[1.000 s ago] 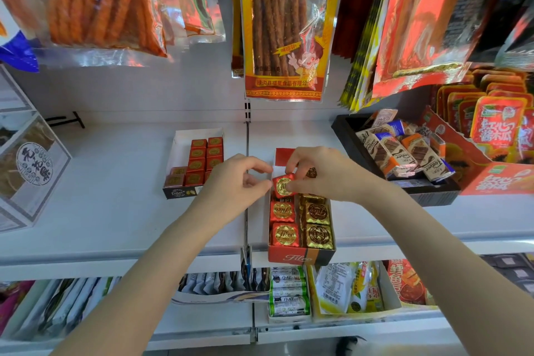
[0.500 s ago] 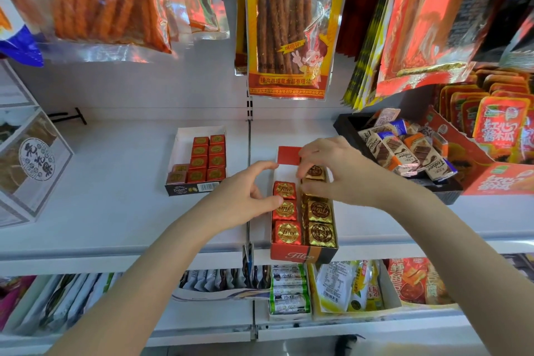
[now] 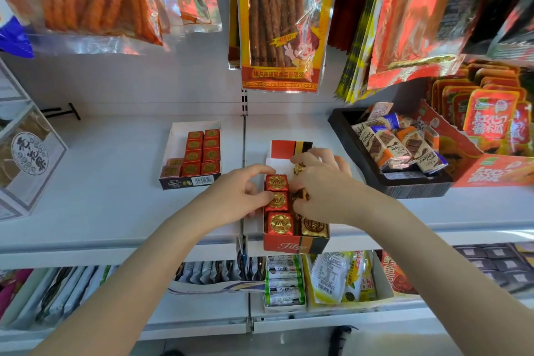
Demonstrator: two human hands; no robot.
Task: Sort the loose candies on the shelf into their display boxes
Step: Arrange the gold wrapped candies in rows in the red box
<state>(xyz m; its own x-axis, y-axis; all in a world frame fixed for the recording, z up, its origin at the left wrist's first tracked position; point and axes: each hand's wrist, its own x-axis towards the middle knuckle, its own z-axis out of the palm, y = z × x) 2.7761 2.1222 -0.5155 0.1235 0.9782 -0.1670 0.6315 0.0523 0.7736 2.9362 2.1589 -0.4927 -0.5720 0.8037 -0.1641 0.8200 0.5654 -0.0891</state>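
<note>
A red-and-dark Fileo display box (image 3: pixel 294 246) stands at the shelf's front edge. Its left column holds three red candies (image 3: pixel 279 223); its right column holds brown-gold candies (image 3: pixel 314 227), the farther ones hidden under my right hand. My left hand (image 3: pixel 237 196) pinches the two far red candies, with its index finger at the far edge of the farthest one (image 3: pixel 276 182) and its thumb on the second. My right hand (image 3: pixel 323 185) curls over the right column, fingers and thumb gripping a brown candy (image 3: pixel 300 168). The box's far end shows bare white floor.
A white box of small red candies (image 3: pixel 173 136) sits to the left. On the right are a black tray (image 3: pixel 341 124) of chocolate bars and a red carton of packets (image 3: pixel 491 173). Snack bags (image 3: pixel 281 23) hang above. The lower shelf holds more goods.
The red candy held by my left hand and the brown one in my right came down into the box's far rows. Both hands now sit lower, pressing those candies into their columns.
</note>
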